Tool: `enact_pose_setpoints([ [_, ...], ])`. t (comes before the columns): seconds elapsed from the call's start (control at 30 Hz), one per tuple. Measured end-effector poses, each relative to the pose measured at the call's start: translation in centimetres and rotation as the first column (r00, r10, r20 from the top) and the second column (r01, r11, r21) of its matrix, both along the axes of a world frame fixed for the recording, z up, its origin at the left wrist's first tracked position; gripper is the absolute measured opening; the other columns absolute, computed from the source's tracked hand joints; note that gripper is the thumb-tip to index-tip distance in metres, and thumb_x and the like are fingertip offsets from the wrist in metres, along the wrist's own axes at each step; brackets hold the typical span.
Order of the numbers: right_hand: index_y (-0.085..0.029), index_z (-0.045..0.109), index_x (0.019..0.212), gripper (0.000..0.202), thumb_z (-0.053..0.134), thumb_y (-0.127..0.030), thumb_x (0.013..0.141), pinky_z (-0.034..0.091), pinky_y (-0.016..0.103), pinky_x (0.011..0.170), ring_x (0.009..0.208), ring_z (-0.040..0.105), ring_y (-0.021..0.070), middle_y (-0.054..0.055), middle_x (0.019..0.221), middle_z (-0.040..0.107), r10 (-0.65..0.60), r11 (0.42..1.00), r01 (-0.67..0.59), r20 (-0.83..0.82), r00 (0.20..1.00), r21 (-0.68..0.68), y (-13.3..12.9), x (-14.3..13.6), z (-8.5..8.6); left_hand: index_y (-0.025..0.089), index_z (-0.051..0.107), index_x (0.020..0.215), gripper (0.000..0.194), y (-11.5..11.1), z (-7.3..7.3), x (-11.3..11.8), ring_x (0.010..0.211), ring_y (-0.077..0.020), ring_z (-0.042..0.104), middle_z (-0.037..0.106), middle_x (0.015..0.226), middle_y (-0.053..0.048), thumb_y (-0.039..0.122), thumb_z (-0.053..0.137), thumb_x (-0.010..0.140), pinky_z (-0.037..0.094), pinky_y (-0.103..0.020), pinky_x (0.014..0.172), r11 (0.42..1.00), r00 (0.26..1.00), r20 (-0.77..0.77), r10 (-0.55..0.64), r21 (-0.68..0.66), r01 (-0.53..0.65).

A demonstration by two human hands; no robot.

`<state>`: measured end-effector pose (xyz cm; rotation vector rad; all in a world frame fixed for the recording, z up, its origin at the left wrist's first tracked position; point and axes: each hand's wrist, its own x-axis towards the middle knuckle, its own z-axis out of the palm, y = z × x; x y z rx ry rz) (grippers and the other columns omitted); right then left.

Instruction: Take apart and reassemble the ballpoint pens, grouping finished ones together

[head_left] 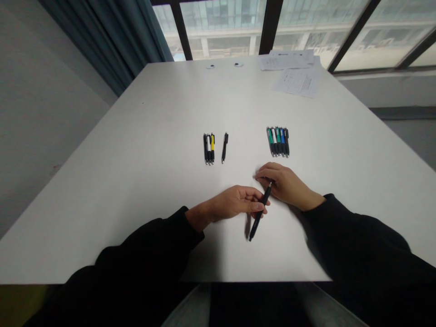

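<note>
A black pen (258,220) is pinched between the thumb and fingers of my left hand (240,201), its tip slanting up to the right. My right hand (281,182) rests on the table just beyond the pen's upper end, fingers curled; whether anything lies under them is hidden. Farther up the table, a single black pen (225,148) lies beside a small row of pens (209,149) in black, white and yellow. Another row of several pens (278,141), green, white, blue and black, lies beyond my right hand.
Printed papers (296,81) lie at the far right of the white table (153,118). Two small round pieces (210,66) sit near the far edge. Behind stand a window and a blue curtain (112,36).
</note>
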<state>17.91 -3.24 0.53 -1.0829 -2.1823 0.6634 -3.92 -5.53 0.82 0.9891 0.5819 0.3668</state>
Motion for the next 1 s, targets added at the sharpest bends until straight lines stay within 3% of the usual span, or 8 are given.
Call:
enact_pose_setpoints([
  [0.07, -0.02, 0.078, 0.094, 0.012, 0.068, -0.025, 0.091, 0.054, 0.042, 0.083, 0.088, 0.069, 0.0252, 0.011, 0.096, 0.075, -0.051, 0.992, 0.038, -0.1, 0.994, -0.122, -0.2, 0.6, 0.2, 0.011, 0.073, 0.101, 0.037, 0.0, -0.1, 0.0, 0.081, -0.0155, 0.069, 0.074, 0.09, -0.01, 0.037, 0.085, 0.078, 0.054, -0.028, 0.076, 1.0, 1.0, 0.003, 0.008, -0.008, -0.008],
  [0.13, -0.02, 0.078, 0.099, 0.016, 0.076, -0.031, 0.087, 0.056, 0.038, 0.078, 0.082, 0.07, 0.0221, 0.009, 0.092, 0.077, -0.168, 0.942, 0.069, -0.284, 0.944, -0.328, -0.6, 1.4, 0.5, 0.011, 0.073, 0.102, 0.039, -0.1, -0.2, -0.1, 0.082, -0.0158, 0.07, 0.074, 0.09, -0.011, 0.038, 0.086, 0.077, 0.055, -0.028, 0.076, 1.0, 1.0, 0.004, 0.009, -0.016, -0.009],
  [0.2, -0.021, 0.078, 0.102, 0.026, 0.084, -0.033, 0.08, 0.057, 0.034, 0.072, 0.077, 0.07, 0.0189, 0.007, 0.091, 0.078, -0.255, 0.88, 0.014, -0.447, 0.858, -0.475, -1.0, 2.2, 0.7, 0.011, 0.073, 0.103, 0.039, -0.1, -0.3, -0.1, 0.081, -0.0154, 0.069, 0.073, 0.09, -0.01, 0.038, 0.086, 0.077, 0.055, -0.028, 0.075, 1.0, 1.0, 0.008, 0.003, -0.018, -0.003],
  [0.27, -0.022, 0.079, 0.101, 0.029, 0.088, -0.031, 0.076, 0.057, 0.031, 0.069, 0.074, 0.069, 0.0159, 0.007, 0.092, 0.079, -0.292, 0.845, -0.063, -0.557, 0.778, -0.531, -1.2, 2.6, 0.9, 0.011, 0.073, 0.103, 0.039, 0.0, -0.4, -0.1, 0.081, -0.015, 0.069, 0.073, 0.09, -0.01, 0.038, 0.085, 0.078, 0.054, -0.028, 0.075, 1.0, 1.0, 0.012, -0.005, -0.015, 0.005],
  [0.43, -0.022, 0.08, 0.098, 0.028, 0.09, -0.028, 0.073, 0.059, 0.03, 0.071, 0.076, 0.072, 0.0163, 0.007, 0.092, 0.08, -0.294, 0.792, -0.164, -0.602, 0.743, -0.589, -1.4, 2.3, 0.9, 0.011, 0.073, 0.102, 0.038, 0.0, -0.2, -0.1, 0.081, -0.0149, 0.069, 0.073, 0.09, -0.009, 0.038, 0.085, 0.079, 0.054, -0.028, 0.076, 1.0, 1.0, 0.001, -0.005, -0.009, 0.005],
  [0.73, -0.023, 0.08, 0.099, 0.027, 0.09, -0.03, 0.074, 0.06, 0.03, 0.071, 0.074, 0.071, 0.0153, 0.006, 0.093, 0.08, -0.307, 0.81, -0.135, -0.608, 0.733, -0.571, -1.5, 2.3, 1.2, 0.012, 0.073, 0.103, 0.037, 0.0, -0.4, 0.0, 0.081, -0.0151, 0.069, 0.073, 0.089, -0.01, 0.039, 0.084, 0.079, 0.053, -0.027, 0.075, 1.0, 1.0, 0.003, -0.008, 0.015, 0.008],
  [1.0, -0.023, 0.08, 0.103, 0.028, 0.088, -0.026, 0.077, 0.061, 0.033, 0.081, 0.086, 0.075, 0.0185, 0.007, 0.098, 0.081, -0.235, 0.776, -0.201, -0.571, 0.786, -0.597, -1.7, 2.5, 1.1, 0.012, 0.073, 0.102, 0.036, 0.0, 0.0, 0.0, 0.08, -0.0145, 0.068, 0.073, 0.089, -0.009, 0.038, 0.084, 0.08, 0.053, -0.027, 0.075, 1.0, 1.0, -0.003, -0.004, 0.016, 0.004],
])
